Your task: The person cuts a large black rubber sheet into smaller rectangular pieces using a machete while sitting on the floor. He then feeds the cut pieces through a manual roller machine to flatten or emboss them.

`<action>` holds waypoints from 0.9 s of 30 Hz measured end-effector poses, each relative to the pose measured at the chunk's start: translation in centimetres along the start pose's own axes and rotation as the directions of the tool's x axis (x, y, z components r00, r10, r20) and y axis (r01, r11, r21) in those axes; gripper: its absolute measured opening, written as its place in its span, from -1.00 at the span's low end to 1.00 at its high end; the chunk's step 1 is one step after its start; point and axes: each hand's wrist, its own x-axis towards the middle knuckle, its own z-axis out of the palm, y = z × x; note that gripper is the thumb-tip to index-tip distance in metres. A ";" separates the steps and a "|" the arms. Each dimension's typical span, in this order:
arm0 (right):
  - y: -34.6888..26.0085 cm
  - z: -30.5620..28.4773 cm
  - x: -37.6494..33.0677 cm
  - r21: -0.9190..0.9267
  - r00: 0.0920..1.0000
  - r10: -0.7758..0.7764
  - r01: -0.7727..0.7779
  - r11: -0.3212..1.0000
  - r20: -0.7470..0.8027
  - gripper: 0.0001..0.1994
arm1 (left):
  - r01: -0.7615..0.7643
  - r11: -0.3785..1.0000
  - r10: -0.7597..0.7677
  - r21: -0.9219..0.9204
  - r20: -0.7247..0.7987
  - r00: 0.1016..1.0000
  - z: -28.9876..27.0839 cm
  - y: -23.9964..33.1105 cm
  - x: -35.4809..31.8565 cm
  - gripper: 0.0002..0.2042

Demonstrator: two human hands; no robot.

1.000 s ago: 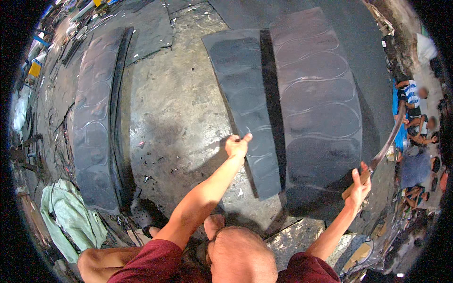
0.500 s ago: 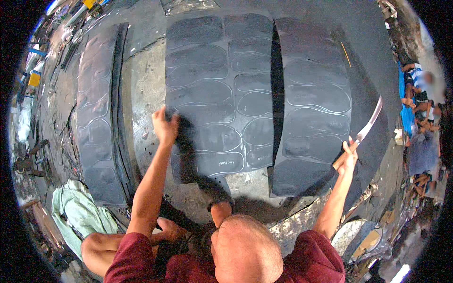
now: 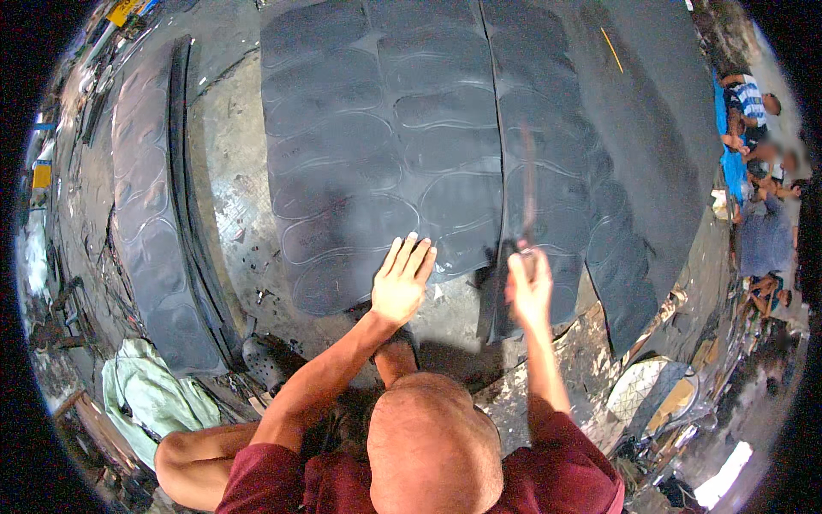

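Note:
My left hand (image 3: 402, 278) lies flat, fingers stretched out, on the near edge of a wide dark rubber sheet (image 3: 334, 184) moulded with sole-shaped outlines. In my right hand (image 3: 531, 295) is a knife (image 3: 528, 193) with a long blade, smeared by motion and pointing away from me over a second dark sheet (image 3: 544, 111). A thin dark gap separates the two sheets. Right of the knife lies another dark piece (image 3: 629, 257) with similar outlines; I cannot tell whether it is joined to the second sheet.
A further outlined strip (image 3: 154, 214) lies at the left beside long dark strips (image 3: 178, 171). Pale green cloth (image 3: 163, 398) is bunched near my knee. A round meshed object (image 3: 646, 385) sits at lower right. Several people (image 3: 752, 103) are at the far right. A thin yellow stick (image 3: 611, 49) lies beyond.
My left hand has moved right from the wide sheet's left edge to its near edge. My right hand has swung the knife leftward. The gap between the two sheets has narrowed.

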 end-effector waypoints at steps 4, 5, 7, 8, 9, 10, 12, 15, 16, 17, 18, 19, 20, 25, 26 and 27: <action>2.0 4.0 -9.6 -0.022 0.988 0.042 -0.039 0.999 0.147 -0.57 | 0.067 0.954 -0.105 -0.292 -0.117 0.988 -2.5 0.4 0.0 -0.39; 3.6 4.1 -11.5 -0.062 0.983 -0.025 0.036 0.997 0.183 -0.58 | 0.038 0.948 -0.092 -0.316 -0.159 0.983 -2.9 0.5 0.2 -0.43; 4.5 4.6 -14.3 -0.234 0.985 0.019 0.022 0.972 0.172 -0.60 | 0.028 0.943 -0.092 -0.332 -0.178 0.980 -3.6 0.8 0.5 -0.49; 4.7 4.6 -15.1 -0.200 0.987 0.032 0.001 0.980 0.161 -0.63 | 0.026 0.940 -0.094 -0.340 -0.186 0.978 -4.0 0.9 0.6 -0.53; 4.9 4.6 -15.7 -0.222 0.985 0.074 -0.038 0.974 0.157 -0.64 | 0.025 0.937 -0.098 -0.348 -0.192 0.977 -4.1 0.9 0.6 -0.54; 5.1 4.6 -16.2 -0.243 0.982 0.116 -0.076 0.967 0.153 -0.64 | 0.024 0.934 -0.101 -0.357 -0.197 0.975 -4.2 0.8 0.8 -0.56; 5.2 4.5 -16.7 -0.277 0.977 0.145 -0.099 0.956 0.153 -0.65 | 0.020 0.931 -0.102 -0.364 -0.207 0.973 -4.5 0.9 0.9 -0.59; 5.7 5.4 -16.1 -0.303 0.989 0.015 0.031 0.952 0.148 -0.64 | 0.029 0.931 -0.110 -0.365 -0.204 0.973 -4.7 1.1 0.8 -0.59; 5.4 5.9 -15.7 -0.314 0.988 0.010 0.038 0.949 0.152 -0.65 | 0.027 0.929 -0.110 -0.370 -0.205 0.973 -4.6 1.1 0.7 -0.59; 5.1 6.5 -15.0 -0.324 0.988 0.006 0.046 0.945 0.157 -0.65 | 0.025 0.927 -0.110 -0.375 -0.206 0.972 -4.4 1.0 0.7 -0.59; 4.3 7.0 -14.2 -0.339 0.986 0.003 0.053 0.939 0.164 -0.66 | 0.028 0.923 -0.115 -0.383 -0.206 0.972 -4.3 1.1 0.7 -0.59; 3.8 7.6 -13.2 -0.340 0.985 0.006 0.053 0.939 0.171 -0.66 | 0.030 0.920 -0.120 -0.391 -0.207 0.971 -4.3 1.0 0.7 -0.60; 3.2 8.1 -12.1 -0.342 0.984 0.009 0.054 0.938 0.179 -0.67 | 0.033 0.916 -0.126 -0.399 -0.209 0.970 -4.4 1.0 0.8 -0.61; 4.1 11.5 -6.0 -0.416 0.980 0.019 0.067 0.907 0.199 -0.71 | 0.108 0.851 -0.260 -0.514 -0.233 0.937 -4.7 1.3 1.5 -0.68; 4.5 12.3 -4.9 -0.367 0.975 -0.113 0.179 0.913 0.192 -0.69 | 0.112 0.837 -0.284 -0.535 -0.250 0.926 -4.7 1.1 1.4 -0.70; 4.5 13.3 -3.8 -0.317 0.953 -0.243 0.290 0.903 0.180 -0.67 | 0.117 0.824 -0.309 -0.555 -0.267 0.913 -4.6 0.9 1.4 -0.71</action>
